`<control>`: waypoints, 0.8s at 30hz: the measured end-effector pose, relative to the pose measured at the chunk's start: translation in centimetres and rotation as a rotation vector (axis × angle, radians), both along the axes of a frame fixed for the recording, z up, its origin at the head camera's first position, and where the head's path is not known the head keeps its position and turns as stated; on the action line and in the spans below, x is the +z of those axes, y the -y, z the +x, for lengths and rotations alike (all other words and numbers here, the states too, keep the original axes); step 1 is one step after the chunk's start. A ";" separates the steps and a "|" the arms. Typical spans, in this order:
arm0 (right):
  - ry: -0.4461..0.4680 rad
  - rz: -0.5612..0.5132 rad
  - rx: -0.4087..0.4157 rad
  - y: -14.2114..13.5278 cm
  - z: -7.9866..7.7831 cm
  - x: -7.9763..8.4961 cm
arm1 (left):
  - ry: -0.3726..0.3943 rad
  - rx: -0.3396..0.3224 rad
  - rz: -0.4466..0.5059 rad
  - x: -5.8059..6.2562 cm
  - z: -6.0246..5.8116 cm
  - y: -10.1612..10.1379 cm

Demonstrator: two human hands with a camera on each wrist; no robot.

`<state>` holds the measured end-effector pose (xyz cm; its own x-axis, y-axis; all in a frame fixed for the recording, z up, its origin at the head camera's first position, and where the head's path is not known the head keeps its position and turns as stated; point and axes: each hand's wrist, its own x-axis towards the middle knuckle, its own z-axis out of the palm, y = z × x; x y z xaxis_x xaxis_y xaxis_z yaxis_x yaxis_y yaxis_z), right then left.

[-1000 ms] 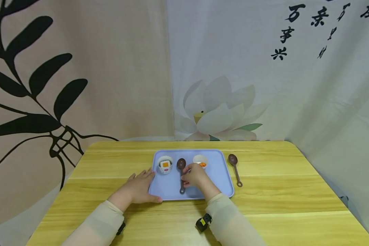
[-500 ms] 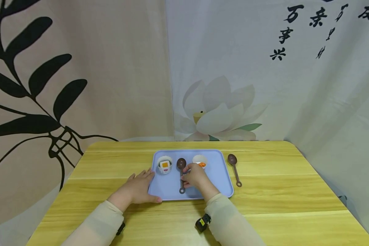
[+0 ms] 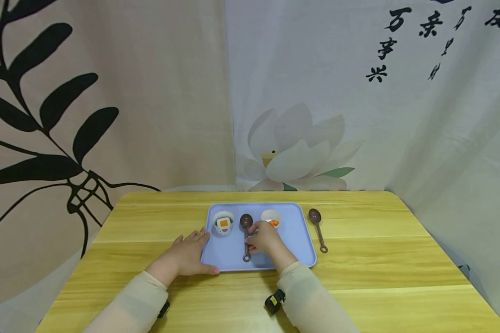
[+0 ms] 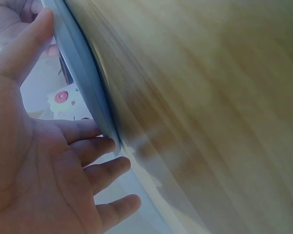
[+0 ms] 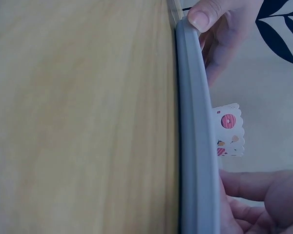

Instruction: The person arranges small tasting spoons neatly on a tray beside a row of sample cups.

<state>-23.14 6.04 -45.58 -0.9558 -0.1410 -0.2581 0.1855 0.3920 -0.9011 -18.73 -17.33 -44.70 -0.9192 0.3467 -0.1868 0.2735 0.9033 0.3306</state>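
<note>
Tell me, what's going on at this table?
A person's left hand rests against the left side of a blue tray. The right hand is at the handle of a brown spoon on it; whether it grips is unclear. White cups stand on either side, and a second spoon lies on the table, right of the tray.

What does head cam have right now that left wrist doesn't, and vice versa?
Only head: the spoon lying right of the tray, the right cup with its orange pieces, and the black lettering.

Only left wrist: the palm side of the left hand; head gets the back of it. Also a close, side-on look at the tray's outer wall.

Both: left hand, part of the right hand, the tray, the left cup and the wooden table.
</note>
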 end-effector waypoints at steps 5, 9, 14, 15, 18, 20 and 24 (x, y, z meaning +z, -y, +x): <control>0.006 0.016 0.011 -0.1 0.0 0.1 | 0.004 -0.001 -0.002 0.1 0.0 -0.1; 0.009 0.042 0.017 -0.1 0.0 0.1 | 0.007 0.003 -0.005 0.1 0.0 -0.2; 0.009 0.043 0.018 -0.2 -0.1 0.1 | 0.008 0.008 -0.007 0.1 0.0 -0.1; 0.011 0.037 0.014 -0.2 -0.1 0.0 | 0.008 0.008 -0.006 0.1 0.0 -0.1; 0.008 0.029 0.005 -0.3 -0.2 0.0 | 0.010 0.008 -0.005 0.0 0.0 -0.1; 0.008 0.032 0.001 -0.4 -0.1 0.1 | 0.010 0.008 -0.003 0.0 0.0 -0.1; 0.002 0.051 0.006 -0.6 0.0 0.5 | 0.011 0.006 0.001 0.0 0.0 -0.1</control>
